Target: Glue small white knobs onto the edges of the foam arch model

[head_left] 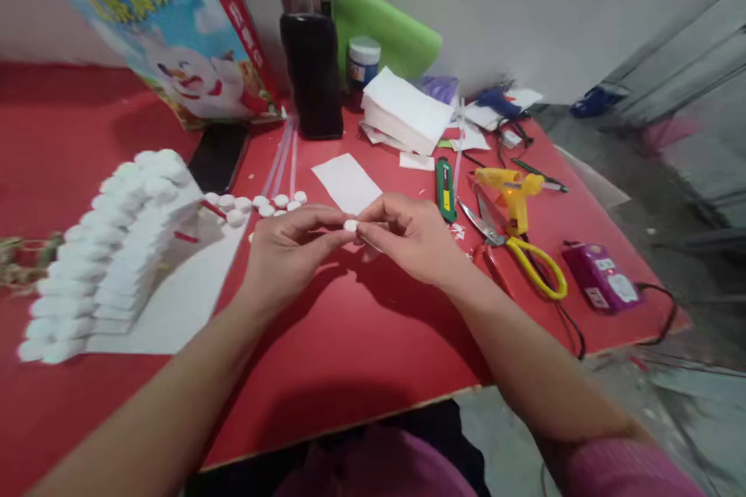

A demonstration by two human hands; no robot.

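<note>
Table (373,342), red, under both arms. L hand (291,245) & R hand (405,237) meet over it, thumbs & fingers pinched narrow on 1 small white disc (350,225) btwn them. To L, stepped white pile (108,248) on paper. To R, purple box (600,277) w/ cord, scissors (494,238) w/ yellow handle, yellow glue gun (516,198), green cutter (445,190). Just past hands, loose discs (266,211) & white sheet (350,182). Farther: straws (282,155), phone (218,159), paper stack (411,112), dark bottle (315,70), jar (364,62), green roll (390,27).
</note>
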